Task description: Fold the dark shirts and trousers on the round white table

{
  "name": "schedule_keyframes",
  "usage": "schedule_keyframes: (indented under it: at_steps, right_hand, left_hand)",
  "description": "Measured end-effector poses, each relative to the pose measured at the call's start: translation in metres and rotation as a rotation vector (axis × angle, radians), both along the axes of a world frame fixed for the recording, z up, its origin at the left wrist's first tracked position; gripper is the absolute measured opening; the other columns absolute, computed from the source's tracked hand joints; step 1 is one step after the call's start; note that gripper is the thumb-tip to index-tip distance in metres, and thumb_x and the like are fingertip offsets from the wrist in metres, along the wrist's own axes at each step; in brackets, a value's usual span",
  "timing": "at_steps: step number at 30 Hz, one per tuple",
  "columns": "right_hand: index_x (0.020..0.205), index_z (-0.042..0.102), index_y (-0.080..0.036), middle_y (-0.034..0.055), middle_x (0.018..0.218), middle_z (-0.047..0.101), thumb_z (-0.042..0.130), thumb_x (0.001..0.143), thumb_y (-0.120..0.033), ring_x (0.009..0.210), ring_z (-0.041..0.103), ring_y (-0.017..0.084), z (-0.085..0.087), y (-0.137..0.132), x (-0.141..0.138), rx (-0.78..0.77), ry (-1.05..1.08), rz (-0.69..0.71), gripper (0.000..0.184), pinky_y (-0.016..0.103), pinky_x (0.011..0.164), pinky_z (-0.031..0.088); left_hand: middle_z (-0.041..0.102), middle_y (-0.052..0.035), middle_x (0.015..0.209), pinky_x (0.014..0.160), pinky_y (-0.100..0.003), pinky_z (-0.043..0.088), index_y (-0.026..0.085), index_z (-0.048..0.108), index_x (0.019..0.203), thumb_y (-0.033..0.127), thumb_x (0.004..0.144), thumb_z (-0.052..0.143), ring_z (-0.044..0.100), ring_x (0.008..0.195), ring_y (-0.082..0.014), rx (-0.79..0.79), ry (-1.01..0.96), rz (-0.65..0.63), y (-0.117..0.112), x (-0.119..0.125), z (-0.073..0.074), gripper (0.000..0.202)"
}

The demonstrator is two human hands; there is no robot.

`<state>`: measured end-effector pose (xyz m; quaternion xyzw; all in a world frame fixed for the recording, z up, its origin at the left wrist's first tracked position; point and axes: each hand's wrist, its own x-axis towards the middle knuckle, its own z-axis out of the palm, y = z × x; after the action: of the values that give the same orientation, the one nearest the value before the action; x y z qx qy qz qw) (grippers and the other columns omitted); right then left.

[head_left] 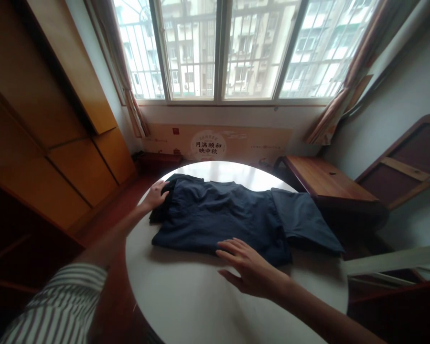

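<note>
A dark navy shirt (222, 215) lies spread across the round white table (186, 296), with soft wrinkles over its middle. Its wide sleeve (304, 217) stretches out to the right, near the table's edge. At the left end is a darker, nearly black portion of cloth (158, 213); whether it belongs to the shirt I cannot tell. My left hand (156, 196) rests at that dark end, thumb and fingers apart. Over the shirt's near edge, my right hand (249, 268) is held palm down with spread fingers, nothing gripped in it.
A wooden side table (329, 177) stands beyond the right edge, with a folded wooden chair (408, 162) against the wall. Orange-brown cabinets (75, 167) line the left side. Behind the table, a printed banner (236, 143) hangs under the barred window (218, 52).
</note>
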<state>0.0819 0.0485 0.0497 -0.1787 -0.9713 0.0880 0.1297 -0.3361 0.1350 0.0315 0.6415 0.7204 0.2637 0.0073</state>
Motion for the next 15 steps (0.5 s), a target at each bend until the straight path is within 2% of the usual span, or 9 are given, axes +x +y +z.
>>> schedule_keyframes:
  at_steps: [3,6,9,12,15]
  right_hand:
    - [0.137,0.052,-0.019,0.0168,0.148,0.048,0.049,0.097,-0.044,0.134,0.044,0.034,-0.017,0.000,-0.030,-0.013,-0.041,0.066,0.048,0.059,0.111,0.032]
    - [0.144,0.046,-0.019,0.0166,0.155,0.039,0.045,0.098,-0.043,0.138,0.038,0.036,-0.035,0.001,-0.041,-0.047,-0.066,0.066,0.052,0.062,0.112,0.028]
    - [0.147,0.043,-0.020,0.0159,0.156,0.038,0.042,0.099,-0.039,0.141,0.035,0.035,-0.047,0.002,-0.041,-0.082,-0.066,0.055,0.052,0.062,0.114,0.023]
    - [0.148,0.041,-0.023,0.0140,0.156,0.037,0.039,0.100,-0.038,0.142,0.032,0.034,-0.049,0.002,-0.039,-0.122,-0.057,0.050,0.051,0.062,0.115,0.020]
    - [0.148,0.040,-0.022,0.0146,0.157,0.037,0.038,0.100,-0.041,0.143,0.031,0.033,-0.049,0.003,-0.039,-0.147,-0.043,0.044,0.052,0.060,0.116,0.020]
  left_hand:
    - [0.063,-0.0126,0.133,0.107,-0.035,0.043,0.017,0.058,0.134,0.034,0.078,0.069,0.055,0.127,-0.0303,-0.225,-0.078,0.100,0.051,0.006,0.022,0.060]
    - [0.068,-0.0144,0.123,0.097,-0.034,0.048,0.016,0.064,0.127,0.039,0.069,0.078,0.062,0.117,-0.0340,-0.288,-0.099,0.097,0.081,0.012,0.035,0.064]
    - [0.071,-0.0128,0.119,0.091,-0.031,0.050,0.016,0.069,0.117,0.039,0.066,0.080,0.065,0.110,-0.0326,-0.328,-0.121,0.080,0.101,0.014,0.037,0.057]
    - [0.073,-0.0102,0.113,0.088,-0.028,0.051,0.017,0.073,0.107,0.033,0.066,0.079,0.067,0.105,-0.0291,-0.354,-0.152,0.088,0.119,0.012,0.036,0.045]
    - [0.072,-0.0147,0.112,0.087,-0.030,0.051,0.012,0.073,0.103,0.030,0.074,0.075,0.066,0.105,-0.0297,-0.337,-0.182,0.175,0.133,0.008,0.033,0.035]
